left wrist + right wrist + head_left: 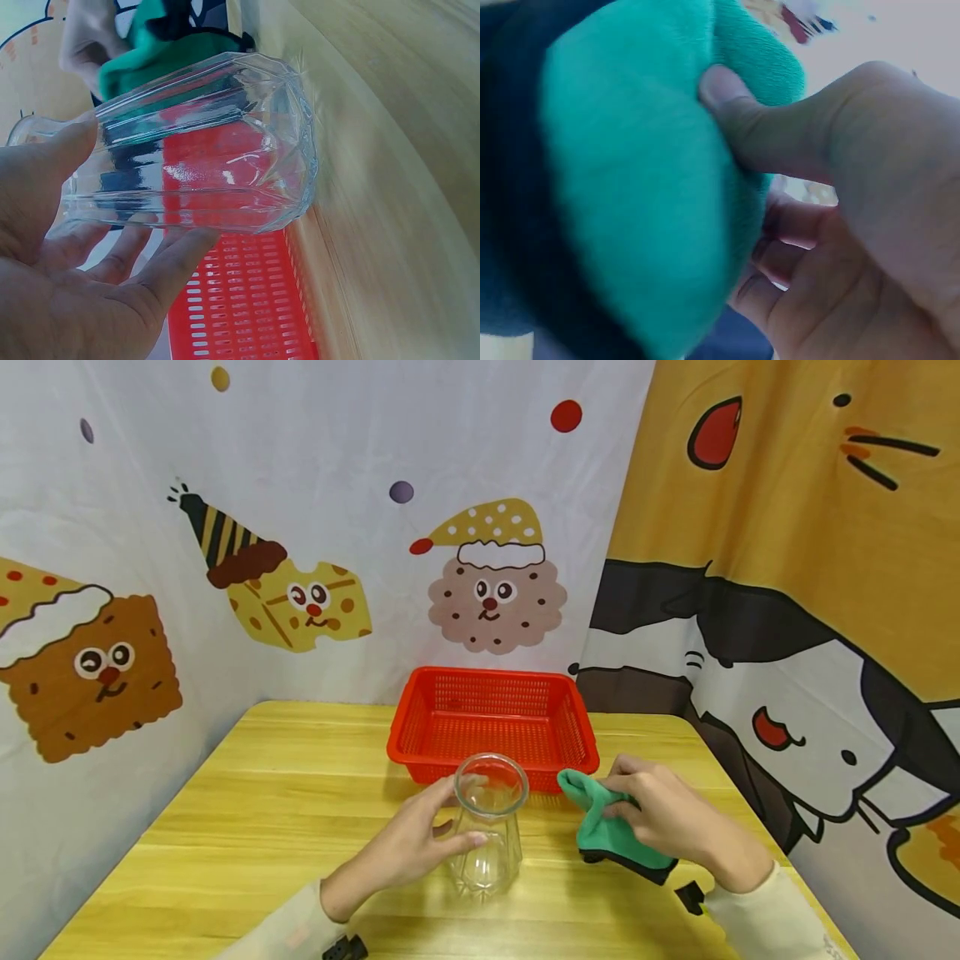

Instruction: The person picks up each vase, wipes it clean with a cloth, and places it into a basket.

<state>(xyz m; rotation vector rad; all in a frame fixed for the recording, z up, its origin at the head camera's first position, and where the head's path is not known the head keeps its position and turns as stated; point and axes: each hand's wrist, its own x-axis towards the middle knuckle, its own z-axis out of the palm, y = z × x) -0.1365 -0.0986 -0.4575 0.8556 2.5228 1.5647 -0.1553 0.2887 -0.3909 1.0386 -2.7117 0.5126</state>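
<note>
A clear faceted glass vase [495, 860] with a wide round rim stands near the middle of the table, upright in the head view. My left hand [405, 843] grips it from its left side, thumb in front and fingers behind; in the left wrist view the fingers show through and below the glass vase [225, 165]. To the right, my right hand [663, 810] pinches a green cloth [611, 833] with a dark border. The right wrist view shows the thumb pressing into a fold of the cloth [637, 165], its lower part hanging down.
Behind the vase sits a red perforated plastic basket [487, 697], close to both hands. The wooden table [300, 785] ends at a white printed curtain [322, 460] at the back, with a yellow printed curtain [787, 527] on the right.
</note>
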